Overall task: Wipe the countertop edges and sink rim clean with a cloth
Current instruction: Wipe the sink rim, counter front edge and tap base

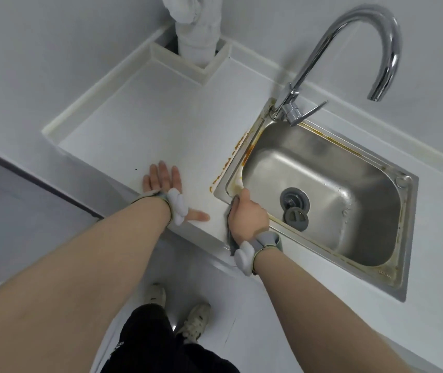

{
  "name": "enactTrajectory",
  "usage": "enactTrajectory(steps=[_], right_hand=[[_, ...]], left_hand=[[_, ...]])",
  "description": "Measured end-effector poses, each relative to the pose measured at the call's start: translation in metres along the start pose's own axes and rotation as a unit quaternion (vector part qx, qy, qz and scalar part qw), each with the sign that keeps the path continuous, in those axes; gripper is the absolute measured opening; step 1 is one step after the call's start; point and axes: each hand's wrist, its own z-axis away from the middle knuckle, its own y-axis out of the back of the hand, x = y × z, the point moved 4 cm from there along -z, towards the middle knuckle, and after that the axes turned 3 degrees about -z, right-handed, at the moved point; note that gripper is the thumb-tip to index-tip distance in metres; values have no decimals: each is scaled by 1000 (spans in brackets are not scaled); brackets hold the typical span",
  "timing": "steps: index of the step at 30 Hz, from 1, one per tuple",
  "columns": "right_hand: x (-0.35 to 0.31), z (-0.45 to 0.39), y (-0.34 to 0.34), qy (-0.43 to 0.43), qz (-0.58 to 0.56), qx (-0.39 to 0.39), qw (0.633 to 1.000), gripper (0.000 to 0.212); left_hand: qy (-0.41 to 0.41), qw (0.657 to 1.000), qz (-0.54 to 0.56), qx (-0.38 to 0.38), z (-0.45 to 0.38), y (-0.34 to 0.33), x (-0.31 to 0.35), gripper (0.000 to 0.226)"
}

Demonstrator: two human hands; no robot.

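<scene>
A steel sink (403, 238) is set into the white countertop (147, 125). Orange-brown grime runs along the sink's left rim (237, 154) and back rim. My right hand (247, 216) grips a grey cloth (231, 239) at the sink's near left corner, pressing it onto the rim; most of the cloth is hidden under the hand. My left hand (165, 181) lies flat on the countertop near its front edge, fingers straight and spread, thumb pointing toward the sink.
A curved chrome faucet (349, 41) with a lever rises at the sink's back left corner. A grey drain strainer (295, 218) lies in the basin beside the drain. A white pipe (196, 30) stands in a boxed cut-out at the back. Walls enclose the counter behind and left.
</scene>
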Motion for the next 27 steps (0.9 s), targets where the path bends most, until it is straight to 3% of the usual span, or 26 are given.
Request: enactTrajectory(steps=[7, 10, 17, 22, 27], right_hand=[[22, 11, 11, -16, -19, 2, 1000, 23], [73, 33, 25, -91, -56, 16, 994, 22], [198, 91, 56, -298, -4, 48, 953, 15], [236, 120, 61, -333, 21, 105, 937, 13], [272, 130, 74, -370, -14, 107, 923, 18]], left_hand=[[-21, 1000, -14, 3, 7, 1, -3, 159], [-25, 1000, -8, 12, 6, 1, -5, 162], [-34, 999, -3, 40, 6, -1, -4, 160], [-25, 998, -26, 43, 1, -2, -7, 169], [-40, 998, -46, 35, 2, 4, -5, 169]])
